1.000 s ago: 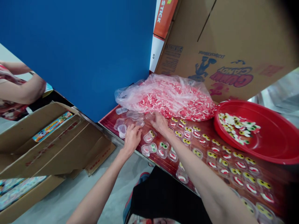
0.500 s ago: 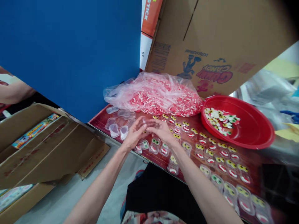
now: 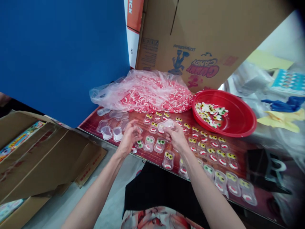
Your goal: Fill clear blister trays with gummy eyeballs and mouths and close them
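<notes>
My right hand pinches a clear plastic tray above the table. My left hand is curled, with a small clear plastic piece between its fingers; its outline is partly hidden. Just below the left fingers lies a tray with green candy eyes. Beside it stand more peanut-shaped trays with green eyes and red-and-white candy teeth. Bare clear trays lie left of my left hand.
Behind the trays sits a plastic bag of red-and-white candies. A red basin holds candy eyes. Rows of filled trays cover the right side. A blue panel and cardboard box stand behind; an open carton is at left.
My hands were close together and have moved apart. The right one now shows a clear tray in its fingers, farther right. The view has shifted, so the scene sits further left.
</notes>
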Demonstrator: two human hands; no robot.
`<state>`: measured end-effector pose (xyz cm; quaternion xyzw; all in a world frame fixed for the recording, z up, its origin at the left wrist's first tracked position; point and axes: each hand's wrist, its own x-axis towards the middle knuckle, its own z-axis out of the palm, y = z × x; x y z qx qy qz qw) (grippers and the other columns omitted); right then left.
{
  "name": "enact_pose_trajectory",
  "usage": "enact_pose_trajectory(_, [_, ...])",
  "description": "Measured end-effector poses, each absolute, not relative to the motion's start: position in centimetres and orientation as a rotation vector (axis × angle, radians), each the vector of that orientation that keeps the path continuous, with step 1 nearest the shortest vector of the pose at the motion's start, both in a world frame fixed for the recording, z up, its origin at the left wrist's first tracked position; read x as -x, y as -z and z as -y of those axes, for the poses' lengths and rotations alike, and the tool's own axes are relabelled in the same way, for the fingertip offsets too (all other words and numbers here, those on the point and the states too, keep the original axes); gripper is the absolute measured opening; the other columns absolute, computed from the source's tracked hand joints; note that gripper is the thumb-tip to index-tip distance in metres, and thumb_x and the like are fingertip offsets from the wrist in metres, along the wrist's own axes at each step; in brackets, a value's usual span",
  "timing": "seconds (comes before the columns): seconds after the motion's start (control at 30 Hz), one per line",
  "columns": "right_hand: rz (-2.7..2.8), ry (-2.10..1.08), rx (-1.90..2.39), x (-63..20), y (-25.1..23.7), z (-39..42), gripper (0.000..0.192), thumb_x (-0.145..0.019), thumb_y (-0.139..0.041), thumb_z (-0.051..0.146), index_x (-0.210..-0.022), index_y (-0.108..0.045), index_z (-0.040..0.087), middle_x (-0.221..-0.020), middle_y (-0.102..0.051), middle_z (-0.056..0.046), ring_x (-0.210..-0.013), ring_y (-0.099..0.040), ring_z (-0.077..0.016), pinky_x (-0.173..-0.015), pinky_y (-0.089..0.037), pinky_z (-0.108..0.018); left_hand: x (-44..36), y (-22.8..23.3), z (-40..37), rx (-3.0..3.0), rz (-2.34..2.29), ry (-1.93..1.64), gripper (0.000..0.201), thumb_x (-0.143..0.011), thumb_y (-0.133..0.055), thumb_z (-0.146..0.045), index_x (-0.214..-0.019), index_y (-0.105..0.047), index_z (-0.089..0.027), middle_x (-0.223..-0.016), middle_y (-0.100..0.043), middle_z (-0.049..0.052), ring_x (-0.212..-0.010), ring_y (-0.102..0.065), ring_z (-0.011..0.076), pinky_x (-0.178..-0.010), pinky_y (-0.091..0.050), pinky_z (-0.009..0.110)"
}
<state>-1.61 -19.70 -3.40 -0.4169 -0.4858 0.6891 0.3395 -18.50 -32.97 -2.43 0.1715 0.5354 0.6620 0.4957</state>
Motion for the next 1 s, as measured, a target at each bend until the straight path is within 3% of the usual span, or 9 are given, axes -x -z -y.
enact_pose_trajectory(0.1, [1.342, -1.715, 1.146, 0.4, 4.3, 18.3, 0.056, -0.057, -0.077, 0.028, -0.105, -0.05, 0.023, -0.05, -0.048, 0.014, -0.036, -0.038, -0.0066, -0.035, -0.027, -0.016, 18.7, 3.1, 31.9, -0.528, -1.538, -1.533, 0.028, -0.083, -0.059, -0.046, -0.097, -0.053, -0.022, -0.071, -0.048, -0.007, -0.052, -0.042, 0.0064, -0.053, -0.04, 0.02])
enact_pose_trajectory(0.2, [1.5, -1.763, 1.129, 1.0, 5.0, 17.6, 0.048, -0.065, -0.07, 0.026, -0.109, -0.052, 0.022, -0.049, -0.049, 0.012, -0.036, -0.042, -0.0082, -0.036, -0.03, -0.017, 18.6, 3.9, 30.4, -0.794, -1.961, -1.367, 0.032, -0.079, -0.066, -0.049, -0.08, -0.054, -0.019, -0.07, -0.051, -0.005, -0.06, -0.047, 0.0097, -0.061, -0.041, 0.023])
enact_pose_trajectory(0.3, [1.636, -1.756, 1.194, 2.8, 5.6, 17.4, 0.036, -0.073, -0.062, 0.021, -0.108, -0.056, 0.018, -0.048, -0.05, 0.01, -0.036, -0.044, -0.0093, -0.037, -0.033, -0.018, 18.2, 4.0, 29.0, -1.182, -2.254, -0.936, 0.022, -0.083, -0.064, -0.039, -0.094, -0.065, -0.02, -0.088, -0.062, 0.003, -0.078, -0.058, 0.0174, -0.076, -0.046, 0.03])
enact_pose_trajectory(0.4, [1.829, -1.607, 1.296, 4.7, 6.0, 17.0, 0.022, -0.08, -0.055, 0.017, -0.101, -0.061, 0.016, -0.049, -0.05, 0.008, -0.038, -0.047, -0.0104, -0.042, -0.039, -0.02, 17.7, 3.6, 27.9, -1.376, -2.351, -0.561, 0.033, -0.09, -0.056, -0.037, -0.119, -0.066, -0.026, -0.113, -0.061, 0.009, -0.093, -0.064, 0.0247, -0.084, -0.048, 0.037])
enact_pose_trajectory(0.47, [1.898, -1.529, 1.326, 5.5, 6.1, 16.7, 0.019, -0.082, -0.054, 0.015, -0.098, -0.064, 0.016, -0.053, -0.053, 0.006, -0.043, -0.051, -0.0118, -0.048, -0.043, -0.022, 17.5, 3.4, 27.4, -1.41, -2.36, -0.436, 0.038, -0.091, -0.054, -0.039, -0.126, -0.065, -0.028, -0.119, -0.06, 0.012, -0.099, -0.064, 0.0276, -0.087, -0.049, 0.039])
enact_pose_trajectory(0.6, [2.213, -1.099, 1.329, 6.2, 6.1, 16.1, 0.018, -0.082, -0.055, 0.014, -0.092, -0.07, 0.015, -0.074, -0.067, -0.004, -0.074, -0.064, -0.0185, -0.072, -0.049, -0.028, 17.7, 3.6, 26.8, -1.444, -2.371, -0.31, 0.035, -0.092, -0.053, -0.037, -0.123, -0.066, -0.027, -0.122, -0.059, 0.013, -0.106, -0.064, 0.0288, -0.091, -0.049, 0.039])
enact_pose_trajectory(0.7, [2.445, -0.742, 1.353, 6.5, 6.2, 16.0, 0.023, -0.086, -0.052, 0.015, -0.097, -0.072, 0.014, -0.099, -0.069, -0.011, -0.092, -0.063, -0.0221, -0.082, -0.047, -0.03, 17.9, 3.8, 26.7, -1.46, -2.369, -0.281, 0.033, -0.092, -0.052, -0.038, -0.119, -0.068, -0.027, -0.121, -0.059, 0.013, -0.104, -0.064, 0.0288, -0.089, -0.049, 0.039])
enact_pose_trajectory(0.8, [2.539, -0.627, 1.403, 6.7, 6.3, 16.2, 0.028, -0.089, -0.049, 0.017, -0.105, -0.071, 0.017, -0.11, -0.066, -0.013, -0.096, -0.062, -0.0227, -0.082, -0.046, -0.03, 18.0, 4.0, 26.7, -1.486, -2.352, -0.259, 0.031, -0.092, -0.052, -0.038, -0.116, -0.069, -0.026, -0.117, -0.06, 0.013, -0.1, -0.064, 0.0284, -0.088, -0.05, 0.039])
enact_pose_trajectory(1.0, [2.623, -0.608, 1.451, 6.9, 5.5, 16.4, 0.031, -0.091, -0.046, 0.019, -0.11, -0.069, 0.019, -0.109, -0.068, -0.012, -0.095, -0.063, -0.024, -0.078, -0.045, -0.03, 18.0, 4.3, 26.7, -1.5, -2.357, -0.266, 0.034, -0.092, -0.053, -0.036, -0.122, -0.067, -0.028, -0.119, -0.059, 0.012, -0.102, -0.064, 0.0283, -0.089, -0.05, 0.039])
